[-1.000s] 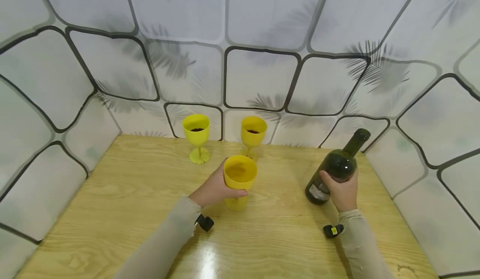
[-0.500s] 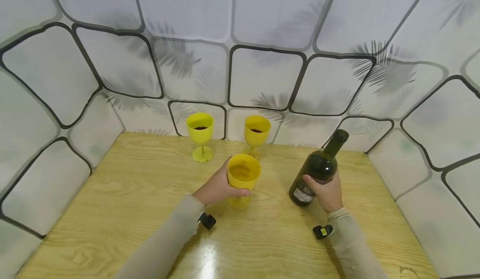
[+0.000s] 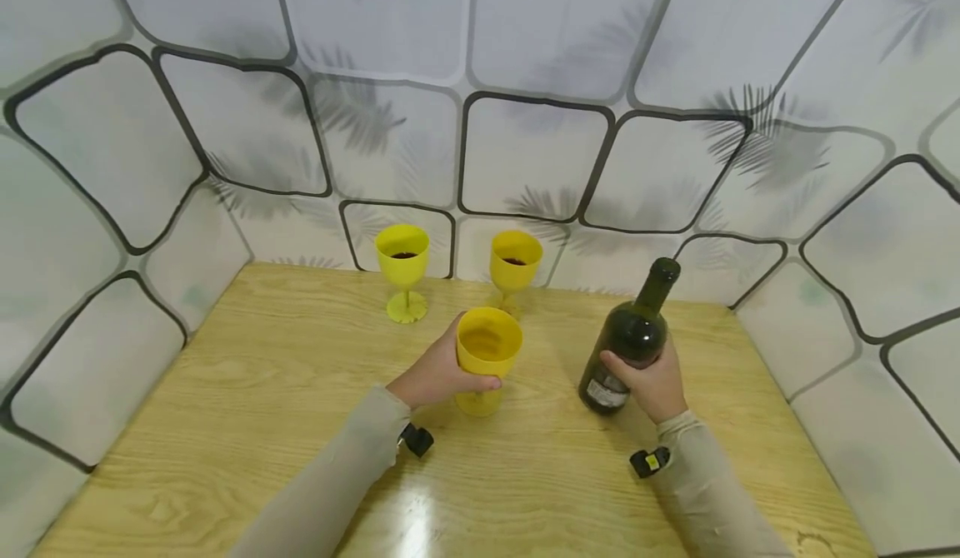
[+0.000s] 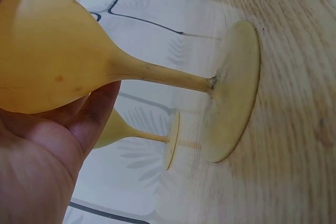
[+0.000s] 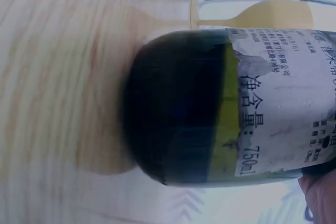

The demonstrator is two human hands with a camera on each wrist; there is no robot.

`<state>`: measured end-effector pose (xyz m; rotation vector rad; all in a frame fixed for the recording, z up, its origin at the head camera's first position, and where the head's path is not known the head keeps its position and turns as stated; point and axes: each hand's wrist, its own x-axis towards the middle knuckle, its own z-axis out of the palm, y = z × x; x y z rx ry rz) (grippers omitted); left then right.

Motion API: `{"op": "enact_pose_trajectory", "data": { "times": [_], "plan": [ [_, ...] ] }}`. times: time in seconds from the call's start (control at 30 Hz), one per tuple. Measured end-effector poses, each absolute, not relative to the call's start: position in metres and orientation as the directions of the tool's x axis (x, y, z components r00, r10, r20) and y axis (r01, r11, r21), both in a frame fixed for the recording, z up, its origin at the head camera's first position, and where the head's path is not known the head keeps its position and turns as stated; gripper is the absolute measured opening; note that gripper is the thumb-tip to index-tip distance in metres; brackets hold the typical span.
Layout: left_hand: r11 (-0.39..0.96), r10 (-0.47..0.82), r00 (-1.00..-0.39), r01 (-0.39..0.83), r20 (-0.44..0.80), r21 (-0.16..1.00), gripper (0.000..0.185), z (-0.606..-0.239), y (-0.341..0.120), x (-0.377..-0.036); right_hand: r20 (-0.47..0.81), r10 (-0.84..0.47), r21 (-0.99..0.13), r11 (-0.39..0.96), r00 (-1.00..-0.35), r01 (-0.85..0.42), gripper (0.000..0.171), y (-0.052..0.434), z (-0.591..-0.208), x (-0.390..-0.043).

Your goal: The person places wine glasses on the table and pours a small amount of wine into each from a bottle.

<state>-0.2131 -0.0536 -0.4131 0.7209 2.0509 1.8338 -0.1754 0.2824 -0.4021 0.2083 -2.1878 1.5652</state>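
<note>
My left hand grips a yellow goblet by its bowl, fingers behind and thumb in front. No dark liquid shows inside it. The left wrist view shows its foot at the wooden tabletop. To the right, my right hand holds a dark green wine bottle around its body, the neck leaning right. A white label with "750ml" faces the right wrist camera; whether the base touches the table cannot be told. Behind stand a lime-yellow goblet and another yellow goblet, each with dark liquid.
The pale wooden table is bounded at the back and sides by patterned white walls. The two filled goblets stand close to the back wall, the right-hand one just behind the held goblet.
The bottle and right hand have moved left, closer to the held goblet, and the bottle now leans less. The left hand and its goblet stay practically in place; the view shifts slightly.
</note>
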Motion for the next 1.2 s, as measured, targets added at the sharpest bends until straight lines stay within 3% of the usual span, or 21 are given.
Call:
{"op": "enact_pose_trajectory", "data": {
  "times": [0.47, 0.73, 0.87, 1.2],
  "plan": [
    [0.053, 0.543, -0.834, 0.154, 0.101, 0.987, 0.085, -0.414, -0.049, -0.209, 0.457, -0.085, -0.653, 0.644, -0.885, -0.399, 0.078, 0.28, -0.365, -0.168],
    [0.06, 0.546, -0.831, 0.166, 0.106, 0.984, 0.084, -0.412, -0.05, -0.21, 0.522, -0.281, -0.348, 0.792, -0.805, -0.502, 0.086, 0.276, -0.338, -0.169],
    [0.073, 0.542, -0.834, 0.17, 0.104, 0.983, 0.086, -0.413, -0.052, -0.211, 0.489, -0.361, -0.226, 0.827, -0.794, -0.516, 0.087, 0.273, -0.327, -0.17],
    [0.078, 0.544, -0.833, 0.176, 0.106, 0.981, 0.084, -0.413, -0.055, -0.213, 0.405, -0.477, -0.023, 0.848, -0.78, -0.53, 0.084, 0.272, -0.309, -0.173]
  ]
}}
